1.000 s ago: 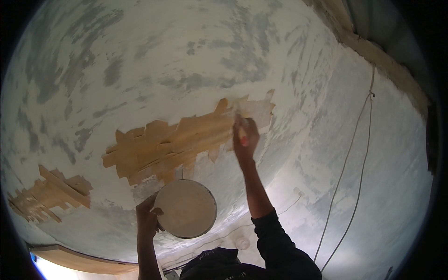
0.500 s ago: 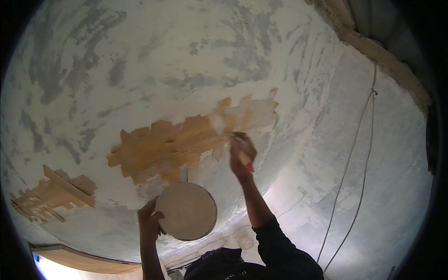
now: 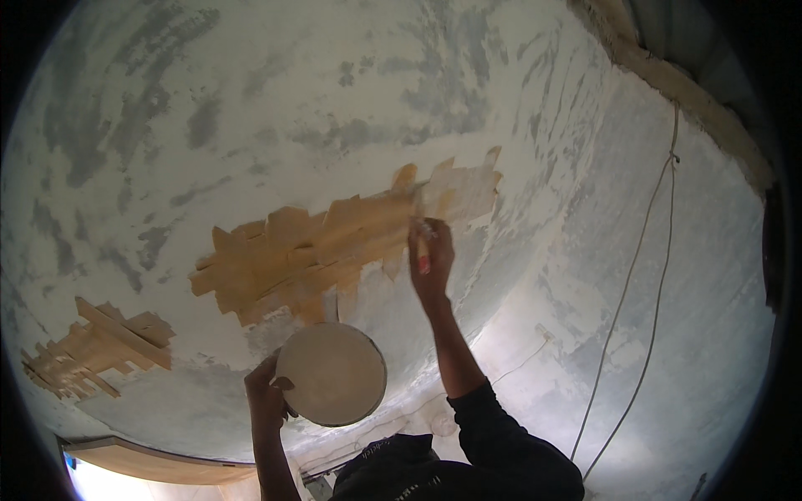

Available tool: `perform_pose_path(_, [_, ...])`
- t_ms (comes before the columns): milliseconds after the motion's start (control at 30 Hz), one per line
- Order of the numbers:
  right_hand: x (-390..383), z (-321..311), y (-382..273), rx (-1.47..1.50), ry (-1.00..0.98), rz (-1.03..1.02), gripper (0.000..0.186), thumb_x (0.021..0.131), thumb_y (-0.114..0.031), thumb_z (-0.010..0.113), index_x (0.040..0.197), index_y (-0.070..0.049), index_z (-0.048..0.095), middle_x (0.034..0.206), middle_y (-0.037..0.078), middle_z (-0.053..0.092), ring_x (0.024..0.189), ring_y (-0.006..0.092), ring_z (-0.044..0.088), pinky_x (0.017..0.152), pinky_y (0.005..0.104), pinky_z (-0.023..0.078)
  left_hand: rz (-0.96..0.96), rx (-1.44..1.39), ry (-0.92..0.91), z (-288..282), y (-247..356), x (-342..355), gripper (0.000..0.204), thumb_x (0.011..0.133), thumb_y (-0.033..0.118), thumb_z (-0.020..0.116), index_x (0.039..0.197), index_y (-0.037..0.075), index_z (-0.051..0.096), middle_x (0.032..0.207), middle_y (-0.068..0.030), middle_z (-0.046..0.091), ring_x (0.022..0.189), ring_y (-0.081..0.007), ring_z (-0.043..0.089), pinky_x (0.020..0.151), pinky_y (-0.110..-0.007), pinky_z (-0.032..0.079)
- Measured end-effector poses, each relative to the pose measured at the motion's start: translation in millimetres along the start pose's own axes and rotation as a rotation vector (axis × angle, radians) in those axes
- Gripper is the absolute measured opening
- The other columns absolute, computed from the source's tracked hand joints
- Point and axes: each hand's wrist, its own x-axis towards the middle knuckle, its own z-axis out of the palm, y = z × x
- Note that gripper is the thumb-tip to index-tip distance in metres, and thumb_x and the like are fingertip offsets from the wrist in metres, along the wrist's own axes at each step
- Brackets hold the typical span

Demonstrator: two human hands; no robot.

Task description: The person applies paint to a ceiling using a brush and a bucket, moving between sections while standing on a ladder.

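Note:
My right hand (image 3: 432, 242) is closed round a brush (image 3: 423, 257) with a pale handle and a red end. Motion blurs the brush's head, which lies at the brown paper strips (image 3: 313, 246) stuck in overlapping layers on the patchy white and grey plaster surface (image 3: 276, 108). Below the strips, my left hand (image 3: 269, 391) grips the left edge of a round beige tub (image 3: 331, 373), thumb over its side. Whether the flat beige face is its base or its contents, I cannot tell.
A second patch of brown strips (image 3: 104, 346) sits at the far left. A looped cord (image 3: 639, 250) hangs on the right-hand wall. A rough broken edge (image 3: 677, 83) runs along the upper right. A curved wooden board (image 3: 159, 462) and bright light lie at lower left.
My right hand has moved slightly up, and the brush handle now points more steeply downward. The left hand and round tub have barely shifted.

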Motion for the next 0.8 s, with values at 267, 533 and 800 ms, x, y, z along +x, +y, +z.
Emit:
perform_pose_path(267, [-26.0,18.9,-77.9,0.297,-0.124,-0.084,0.026,0.081,0.004,0.066,0.106,-0.001,0.066,0.098,0.016,0.062,0.091,0.0316,0.060,0.076,0.0378,0.050,-0.001,-0.024,-0.011,-11.4,-9.3,3.1,0.066,0.055,-0.001,0.051,0.120,-0.003,0.063,0.099,-0.0127,0.068,0.072,-0.0171,0.062,0.056,-0.026,0.049])
perform_pose_path(533, [-42.8,-2.7,-9.1,0.577,-0.246,0.355,0.017,0.086,-0.003,0.064,0.102,0.002,0.067,0.107,0.014,0.064,0.099,0.0239,0.063,0.084,0.0336,0.050,-0.068,-0.016,0.012,-18.3,-14.0,0.1,0.066,0.053,0.000,0.051,0.118,-0.003,0.065,0.112,-0.0144,0.068,0.099,-0.0213,0.062,0.086,-0.030,0.049])
perform_pose_path(800, [-7.8,-46.7,88.9,0.224,0.036,0.112,0.019,0.095,-0.004,0.050,0.102,0.003,0.066,0.094,0.013,0.062,0.085,0.0248,0.060,0.074,0.0318,0.048,-0.044,-0.026,0.005,-17.5,-14.3,-0.2,0.066,0.053,-0.001,0.052,0.118,-0.004,0.065,0.115,-0.0154,0.067,0.105,-0.0236,0.062,0.094,-0.033,0.047])
